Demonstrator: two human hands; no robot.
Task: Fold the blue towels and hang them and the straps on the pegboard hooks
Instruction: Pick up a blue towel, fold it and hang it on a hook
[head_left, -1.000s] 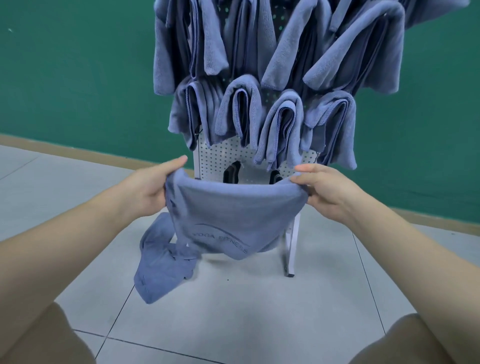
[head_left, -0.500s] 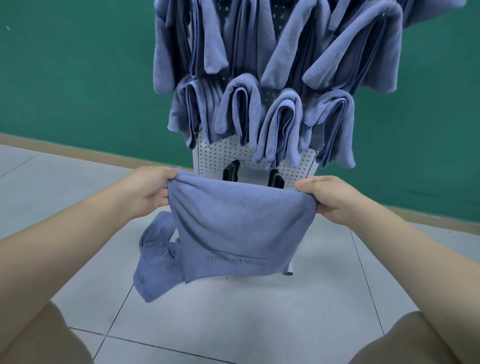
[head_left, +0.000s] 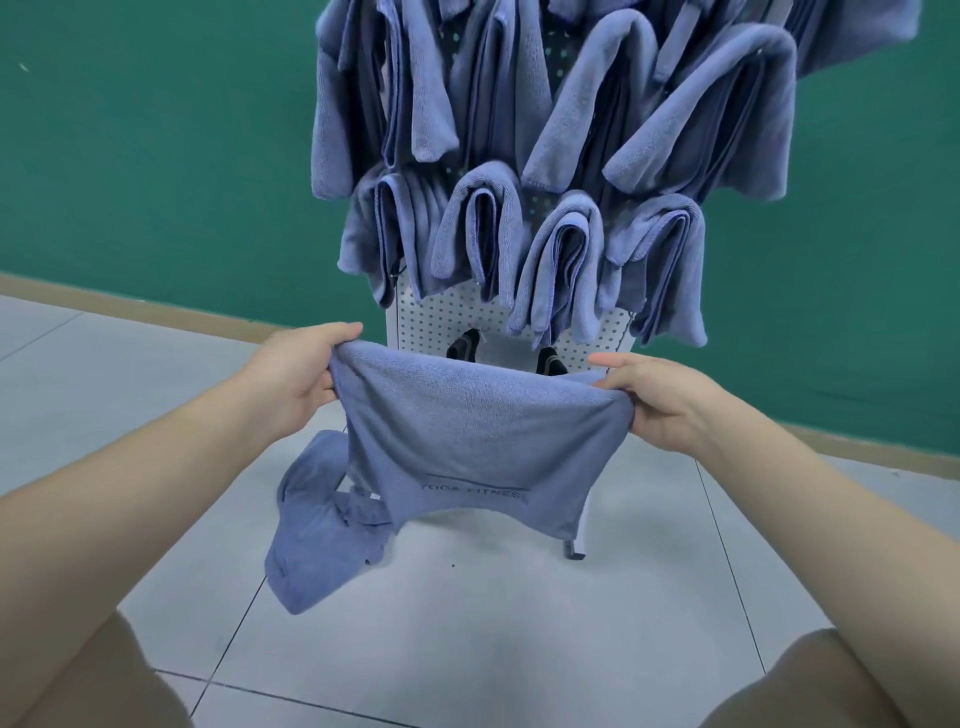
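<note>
A blue towel (head_left: 467, 431) with a printed logo hangs spread between my hands, in front of the white pegboard (head_left: 457, 317). My left hand (head_left: 296, 374) grips its upper left corner and my right hand (head_left: 660, 400) pinches its upper right corner. A loose end of the towel (head_left: 317, 535) droops lower at the left. Several folded blue towels (head_left: 561, 270) hang on the pegboard hooks above. Two dark straps (head_left: 465, 345) hang on the board just behind the towel's top edge.
The pegboard stands on a white leg (head_left: 576, 540) on a grey tiled floor (head_left: 467, 649), in front of a green wall (head_left: 130, 156). My knees (head_left: 88, 680) show at the bottom corners.
The towel has been pulled flatter between my hands, so its logo face hangs spread out. My hands have shifted a little apart and downward.
</note>
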